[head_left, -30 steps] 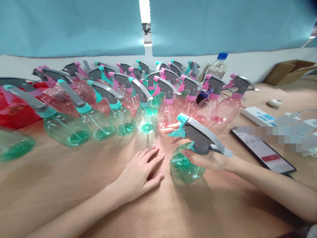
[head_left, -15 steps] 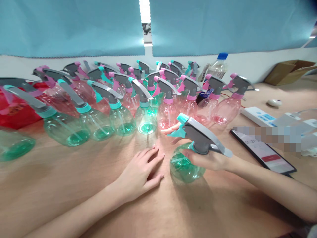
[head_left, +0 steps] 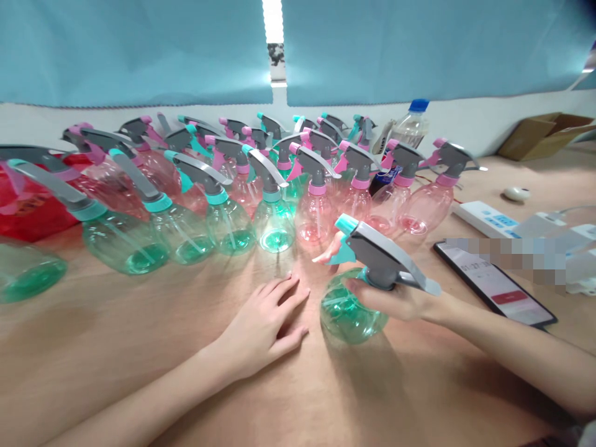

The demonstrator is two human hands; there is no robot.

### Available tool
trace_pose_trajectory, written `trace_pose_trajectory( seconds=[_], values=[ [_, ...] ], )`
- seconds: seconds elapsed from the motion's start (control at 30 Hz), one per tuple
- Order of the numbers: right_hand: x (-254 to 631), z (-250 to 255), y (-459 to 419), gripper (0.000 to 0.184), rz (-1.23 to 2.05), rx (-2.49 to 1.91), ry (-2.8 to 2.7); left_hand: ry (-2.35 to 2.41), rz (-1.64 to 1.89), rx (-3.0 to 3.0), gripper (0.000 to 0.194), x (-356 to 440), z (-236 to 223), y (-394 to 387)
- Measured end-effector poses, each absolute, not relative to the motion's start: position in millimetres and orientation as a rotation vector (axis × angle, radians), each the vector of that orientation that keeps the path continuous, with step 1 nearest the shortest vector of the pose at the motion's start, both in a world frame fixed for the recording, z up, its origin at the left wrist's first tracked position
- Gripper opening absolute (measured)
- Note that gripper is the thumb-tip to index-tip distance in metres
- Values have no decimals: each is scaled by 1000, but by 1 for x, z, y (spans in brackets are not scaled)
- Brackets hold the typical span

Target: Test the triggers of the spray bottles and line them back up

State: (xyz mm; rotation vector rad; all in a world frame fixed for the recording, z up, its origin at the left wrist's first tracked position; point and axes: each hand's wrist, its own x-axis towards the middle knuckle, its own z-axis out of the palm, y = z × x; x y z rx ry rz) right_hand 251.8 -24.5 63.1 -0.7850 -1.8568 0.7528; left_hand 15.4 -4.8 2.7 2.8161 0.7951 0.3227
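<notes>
My right hand (head_left: 391, 301) grips a green spray bottle (head_left: 351, 320) around its neck. The thumb lies across the near side below the grey spray head, and some fingertips show beyond the turquoise trigger (head_left: 342, 251). The bottle's base rests on or just over the table; I cannot tell which. To its left, my left hand (head_left: 267, 323) lies flat on the wooden table (head_left: 209, 397) with its fingers spread, touching no bottle. Closest beyond it stand a green spray bottle (head_left: 274, 226) and a pink spray bottle (head_left: 315, 214).
Several more green and pink spray bottles stand in rows across the back. A phone (head_left: 496, 285), a white power strip (head_left: 487, 218) and a white mouse-like object (head_left: 516, 194) lie at right. Behind are a blue-capped bottle (head_left: 410, 127) and a cardboard box (head_left: 535, 139); a red bag (head_left: 32, 211) sits left.
The spray head of the held bottle has shifted slightly right, and the fingers behind its trigger have drawn up closer to it. My left hand has stayed still.
</notes>
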Motion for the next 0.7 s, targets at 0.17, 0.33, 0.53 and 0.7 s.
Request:
trace_pose_trajectory(
  seconds=[0.17, 0.33, 0.53, 0.7],
  values=[
    [254, 63, -23, 25, 696, -777, -1896, 795, 336, 2804, 47, 15, 2, -5],
    [258, 66, -21, 27, 639, -770, -1983, 804, 296, 2822, 47, 15, 3, -5],
    [255, 66, -23, 29, 655, -780, -1941, 808, 308, 2816, 47, 15, 3, -5],
    [254, 68, -26, 47, 744, -786, -1938, 809, 301, 2821, 47, 14, 2, -5]
  ],
)
